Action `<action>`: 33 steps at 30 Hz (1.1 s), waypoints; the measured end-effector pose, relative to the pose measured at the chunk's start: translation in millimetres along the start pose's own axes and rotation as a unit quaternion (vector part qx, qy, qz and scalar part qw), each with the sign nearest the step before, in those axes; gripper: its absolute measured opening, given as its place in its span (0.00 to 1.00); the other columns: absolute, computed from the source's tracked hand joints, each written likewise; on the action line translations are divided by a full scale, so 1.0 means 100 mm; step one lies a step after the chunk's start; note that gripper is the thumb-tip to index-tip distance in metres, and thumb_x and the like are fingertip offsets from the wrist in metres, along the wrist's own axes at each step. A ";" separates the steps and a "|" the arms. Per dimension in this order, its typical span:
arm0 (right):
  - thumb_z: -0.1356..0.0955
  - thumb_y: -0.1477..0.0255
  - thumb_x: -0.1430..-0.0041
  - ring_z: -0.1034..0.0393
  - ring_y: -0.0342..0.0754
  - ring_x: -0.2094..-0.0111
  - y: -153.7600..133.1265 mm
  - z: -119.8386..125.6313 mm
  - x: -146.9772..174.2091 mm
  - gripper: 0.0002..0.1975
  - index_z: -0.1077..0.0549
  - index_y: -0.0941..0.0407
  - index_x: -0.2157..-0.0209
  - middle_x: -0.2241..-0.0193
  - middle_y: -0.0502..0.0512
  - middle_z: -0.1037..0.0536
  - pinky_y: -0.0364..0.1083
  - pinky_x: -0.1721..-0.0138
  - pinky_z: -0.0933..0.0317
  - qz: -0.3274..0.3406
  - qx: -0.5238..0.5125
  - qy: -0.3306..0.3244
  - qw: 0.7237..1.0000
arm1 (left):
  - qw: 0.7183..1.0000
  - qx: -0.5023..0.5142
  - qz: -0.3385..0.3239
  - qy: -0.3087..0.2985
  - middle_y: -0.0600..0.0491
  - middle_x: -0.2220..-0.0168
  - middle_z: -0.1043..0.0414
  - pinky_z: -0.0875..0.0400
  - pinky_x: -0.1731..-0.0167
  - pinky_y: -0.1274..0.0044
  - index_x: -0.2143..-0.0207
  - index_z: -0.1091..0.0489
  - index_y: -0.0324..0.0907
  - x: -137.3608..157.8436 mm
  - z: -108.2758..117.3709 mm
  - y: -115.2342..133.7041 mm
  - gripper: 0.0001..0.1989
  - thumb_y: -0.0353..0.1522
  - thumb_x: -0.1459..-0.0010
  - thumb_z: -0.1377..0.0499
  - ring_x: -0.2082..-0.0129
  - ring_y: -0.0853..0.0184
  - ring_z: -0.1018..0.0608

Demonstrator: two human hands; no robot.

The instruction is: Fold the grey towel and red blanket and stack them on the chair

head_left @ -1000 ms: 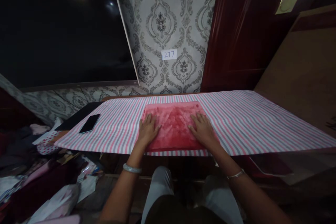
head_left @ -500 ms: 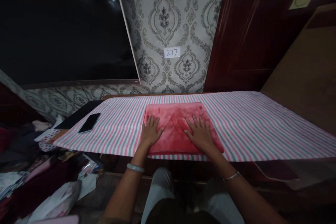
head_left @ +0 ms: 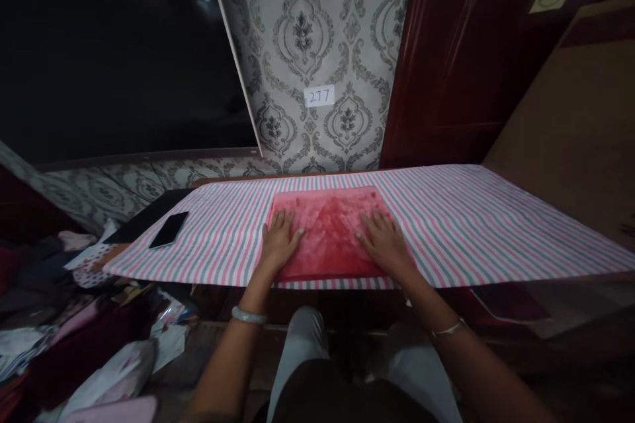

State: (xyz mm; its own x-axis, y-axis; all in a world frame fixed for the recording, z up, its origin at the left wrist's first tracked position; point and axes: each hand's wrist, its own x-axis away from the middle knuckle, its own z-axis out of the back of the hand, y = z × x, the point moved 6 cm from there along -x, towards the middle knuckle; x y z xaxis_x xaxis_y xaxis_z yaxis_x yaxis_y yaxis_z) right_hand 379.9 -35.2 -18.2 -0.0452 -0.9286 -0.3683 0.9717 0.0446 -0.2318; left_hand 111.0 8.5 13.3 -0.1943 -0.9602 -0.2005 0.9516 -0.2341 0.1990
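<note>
A red, plush-looking folded cloth [head_left: 330,238] lies flat as a rectangle on a table covered by a striped tablecloth [head_left: 486,225]. My left hand [head_left: 280,241] rests palm down along its left side, fingers spread apart. On its right side lies my right hand [head_left: 385,242], also palm down with the fingers open. Neither hand grips anything. The cloth's left and right edges are partly hidden under my hands, and darker brushed patches show in the pile between them.
A phone [head_left: 169,230] lies on the tablecloth at the left, near a black flat panel [head_left: 149,215]. Behind the table are a large dark screen [head_left: 119,59] and patterned wallpaper. Heaped clothes [head_left: 64,344] lie at lower left; a cardboard sheet [head_left: 570,106] leans at right.
Both hands have slid outward, the left one leftward and the right one rightward, toward the cloth's sides. The whole view has shifted slightly.
</note>
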 end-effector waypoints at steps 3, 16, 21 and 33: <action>0.42 0.58 0.32 0.47 0.61 0.33 0.31 0.02 0.18 0.30 0.37 0.56 0.34 0.33 0.64 0.40 0.62 0.37 0.47 -0.041 -0.051 0.029 0.997 | 1.000 0.003 0.002 0.025 0.41 0.28 0.52 0.49 0.34 0.53 0.31 0.45 0.41 0.13 0.00 -0.12 0.31 0.43 0.33 0.49 0.29 0.51 0.48; 0.45 0.52 0.33 0.35 0.60 0.39 0.86 -0.26 0.58 0.34 0.40 0.55 0.32 0.36 0.60 0.33 0.59 0.41 0.39 -0.144 -0.238 0.040 0.960 | 0.974 0.164 0.136 0.078 0.38 0.42 0.27 0.30 0.43 0.64 0.37 0.37 0.35 0.41 -0.24 -0.67 0.31 0.44 0.35 0.49 0.41 0.52 0.26; 0.46 0.51 0.33 0.38 0.59 0.37 0.87 -0.27 0.62 0.34 0.42 0.53 0.32 0.35 0.59 0.35 0.59 0.38 0.42 -0.125 -0.249 0.053 0.959 | 0.974 0.183 0.131 0.038 0.42 0.49 0.22 0.27 0.49 0.66 0.40 0.35 0.37 0.41 -0.22 -0.63 0.27 0.42 0.35 0.51 0.47 0.53 0.22; 0.46 0.55 0.32 0.40 0.61 0.37 0.76 -0.10 0.67 0.35 0.45 0.59 0.31 0.36 0.66 0.35 0.62 0.38 0.44 -0.098 -0.199 0.079 0.972 | 0.978 0.122 0.150 0.078 0.33 0.40 0.31 0.33 0.42 0.61 0.33 0.45 0.30 0.54 -0.07 -0.50 0.32 0.40 0.34 0.50 0.40 0.50 0.28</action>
State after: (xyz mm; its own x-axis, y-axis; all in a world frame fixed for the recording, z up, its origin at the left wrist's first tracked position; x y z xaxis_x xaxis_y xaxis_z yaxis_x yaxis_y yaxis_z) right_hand 448.5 -90.8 -69.5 -0.2859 -0.8670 -0.4082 0.7752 0.0412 -0.6304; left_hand 54.5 -30.7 -13.8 0.1410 -0.9608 -0.2387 0.8712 0.0059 0.4909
